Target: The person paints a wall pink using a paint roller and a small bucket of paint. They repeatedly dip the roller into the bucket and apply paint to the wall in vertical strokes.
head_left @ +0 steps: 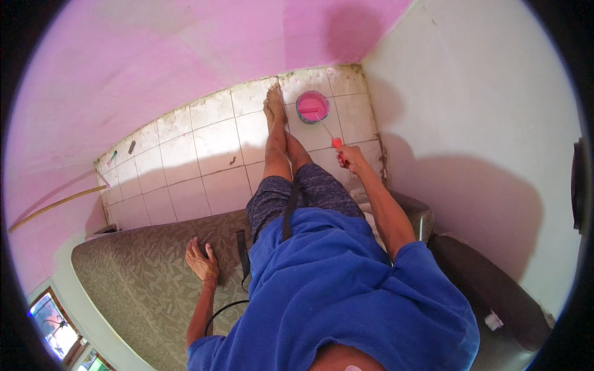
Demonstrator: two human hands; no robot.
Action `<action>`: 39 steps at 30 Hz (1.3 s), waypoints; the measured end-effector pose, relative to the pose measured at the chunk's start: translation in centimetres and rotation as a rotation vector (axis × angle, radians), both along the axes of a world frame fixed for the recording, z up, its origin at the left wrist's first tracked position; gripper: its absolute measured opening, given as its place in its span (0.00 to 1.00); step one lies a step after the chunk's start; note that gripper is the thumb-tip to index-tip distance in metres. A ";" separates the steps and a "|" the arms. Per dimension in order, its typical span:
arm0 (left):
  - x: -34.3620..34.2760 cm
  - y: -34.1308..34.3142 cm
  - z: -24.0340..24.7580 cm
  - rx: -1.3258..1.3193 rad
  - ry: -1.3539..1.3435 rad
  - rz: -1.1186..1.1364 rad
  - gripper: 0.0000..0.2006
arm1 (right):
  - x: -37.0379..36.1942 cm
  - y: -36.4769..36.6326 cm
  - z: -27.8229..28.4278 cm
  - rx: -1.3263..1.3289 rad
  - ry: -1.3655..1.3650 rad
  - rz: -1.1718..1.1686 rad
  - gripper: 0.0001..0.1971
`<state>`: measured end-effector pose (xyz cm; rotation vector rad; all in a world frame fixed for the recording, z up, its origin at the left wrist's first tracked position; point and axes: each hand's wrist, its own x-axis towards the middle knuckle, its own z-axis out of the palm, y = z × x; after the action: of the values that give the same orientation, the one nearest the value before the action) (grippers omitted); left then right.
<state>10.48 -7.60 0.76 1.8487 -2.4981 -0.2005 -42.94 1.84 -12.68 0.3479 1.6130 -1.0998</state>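
My right hand (352, 159) is closed around the red handle of a paint roller (337, 143). Its thin metal rod runs down to a pink-covered roller head, which lies in a small round bucket (299, 116). Pink paint (320, 102) fills part of the bucket, and it stands on the floor beside my bare feet. On a brown leaf-patterned mattress or cushion (142, 272), my left hand (203, 263) rests with fingers apart and nothing in it.
Pale floor tiles (213, 145) stretch to a pink wall (185, 55); a white wall (476, 93) rises on the right. A long stick (59, 203) leans at the far left. A dark brown seat (489, 278) is at my right, and black straps (242, 253) hang near my waist.
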 end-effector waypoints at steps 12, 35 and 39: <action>0.2 0.1 -0.4 -0.022 0.006 -0.005 0.21 | 1.1 0.3 0.5 -0.129 -0.008 -0.049 0.10; 1.8 1.4 0.6 -0.160 0.177 -0.022 0.23 | 2.2 3.0 1.3 -0.163 -0.044 0.028 0.06; 0.7 1.0 0.8 -0.131 0.183 -0.023 0.22 | 1.3 4.0 2.4 -0.126 -0.036 -0.014 0.05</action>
<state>11.15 -6.58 1.59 1.6722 -2.3507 -0.1927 -41.60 5.88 -10.31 0.2952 1.5036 -1.1930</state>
